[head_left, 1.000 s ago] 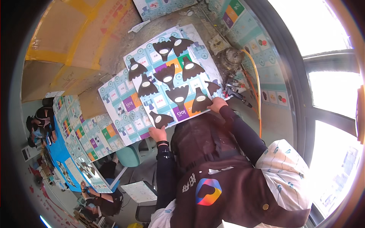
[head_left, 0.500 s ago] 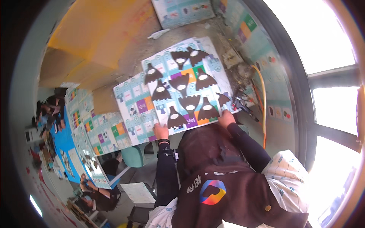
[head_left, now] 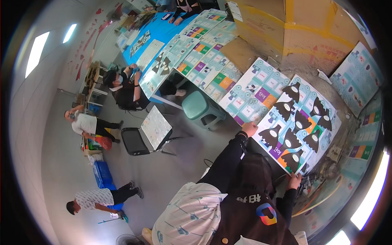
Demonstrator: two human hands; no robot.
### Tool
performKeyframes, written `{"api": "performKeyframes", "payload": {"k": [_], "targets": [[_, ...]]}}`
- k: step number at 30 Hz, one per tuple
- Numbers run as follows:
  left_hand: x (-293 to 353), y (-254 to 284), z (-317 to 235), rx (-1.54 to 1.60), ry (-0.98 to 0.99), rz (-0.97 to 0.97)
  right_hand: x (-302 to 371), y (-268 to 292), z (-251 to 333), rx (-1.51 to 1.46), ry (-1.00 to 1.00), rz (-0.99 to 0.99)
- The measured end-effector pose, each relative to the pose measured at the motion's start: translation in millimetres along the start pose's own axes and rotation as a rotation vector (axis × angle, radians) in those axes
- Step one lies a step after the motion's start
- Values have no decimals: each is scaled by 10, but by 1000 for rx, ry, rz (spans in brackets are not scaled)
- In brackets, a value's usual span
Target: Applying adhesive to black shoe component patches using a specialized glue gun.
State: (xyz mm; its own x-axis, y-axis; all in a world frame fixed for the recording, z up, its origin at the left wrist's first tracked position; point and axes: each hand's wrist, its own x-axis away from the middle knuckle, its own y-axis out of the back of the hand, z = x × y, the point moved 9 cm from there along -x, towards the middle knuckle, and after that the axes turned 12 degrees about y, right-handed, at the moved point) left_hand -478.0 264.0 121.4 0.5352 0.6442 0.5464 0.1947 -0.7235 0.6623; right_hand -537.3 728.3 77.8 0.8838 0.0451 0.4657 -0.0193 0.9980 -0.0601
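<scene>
A printed board [head_left: 278, 151] in pale blue, purple, orange and green lies on the bench in front of me. Several black, flared cut-out pieces [head_left: 302, 121] with scalloped edges and white ovals are spread over it. My left hand [head_left: 249, 128] grips the board's near left corner, fingers closed on the edge. At the near right corner my right hand [head_left: 294, 180] pinches the same board, close to the lowest black piece. Parts of both hands' fingers are hidden by the board.
Another printed board [head_left: 249, 98] lies to the left. Cardboard boxes [head_left: 310, 36] stand behind. A dusty machine part and yellow hose [head_left: 322, 208] sit at right. A green stool [head_left: 200, 107] and folding chair [head_left: 136, 141] stand left. A seated person [head_left: 126, 94] works; others walk around.
My view has swung to the left, so the room and people now show more. Both hands stay on the board's near corners, and the black pieces still lie on it.
</scene>
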Motion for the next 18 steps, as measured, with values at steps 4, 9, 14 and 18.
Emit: {"api": "performKeyframes", "payload": {"k": [4, 9, 14, 18], "targets": [[-136, -245, 94, 121, -60, 101, 56, 54, 119, -35, 69, -4], [-49, -271, 98, 270, -245, 186, 8, 7, 84, -47, 90, -3], [201, -237, -353, 282, -276, 346, -78, 469, -3, -62, 140, -71], [511, 148, -265, 525, -123, 551, -76, 332, 20, -40, 233, 54]]}}
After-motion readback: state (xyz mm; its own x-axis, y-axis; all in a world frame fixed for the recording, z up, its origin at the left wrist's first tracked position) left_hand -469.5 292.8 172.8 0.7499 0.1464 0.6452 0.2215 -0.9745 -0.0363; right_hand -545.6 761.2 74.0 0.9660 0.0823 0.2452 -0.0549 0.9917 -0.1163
